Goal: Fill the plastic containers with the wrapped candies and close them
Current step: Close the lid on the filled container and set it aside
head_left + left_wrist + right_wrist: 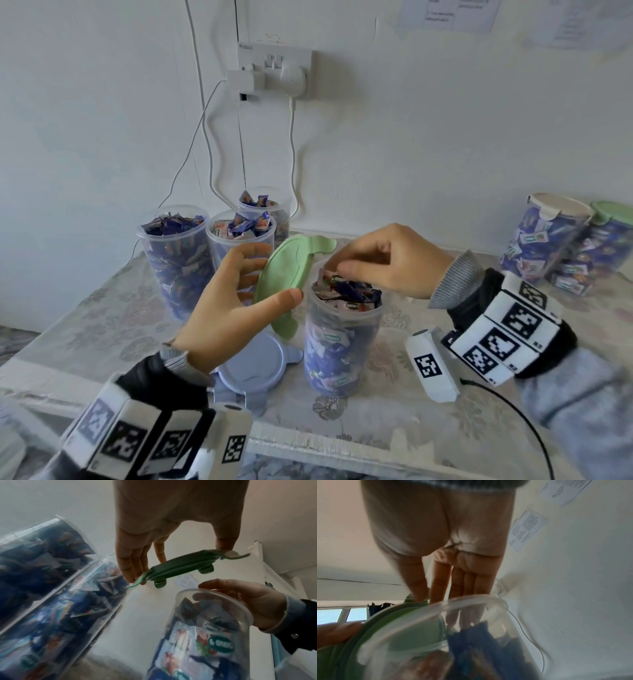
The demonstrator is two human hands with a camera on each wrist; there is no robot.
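Head view: a clear container [342,342] stands upright on the tabletop [428,421], filled to the rim with wrapped candies [346,291]. The left hand [233,308] holds a green lid [287,274] tilted on edge just left of the container's mouth; its grip is a pinch, thumb on the near face and fingers [250,260] behind the far face. The lid is not yet seated on the container. The right hand [387,260] hangs over the container's mouth, fingertips bent down onto the top candies; whether its grip encloses a candy cannot be told.

Left wrist view: the green lid [180,566] is seen edge-on between the thumb and fingers of the left hand [171,513], with the container [205,628] and the right hand [254,601] below it.

Right wrist view: the fingers of the right hand [453,534] reach past the clear rim of the container [471,601], beside the green lid [412,632].

Behind the left hand stand three open containers [178,257], also full of candies. A blue lid [253,366] lies flat on the tabletop under the left hand. At far right stand two closed containers [561,246], one with a white lid, one with a green one. A wall socket [274,68] with plugs and cables sits above.
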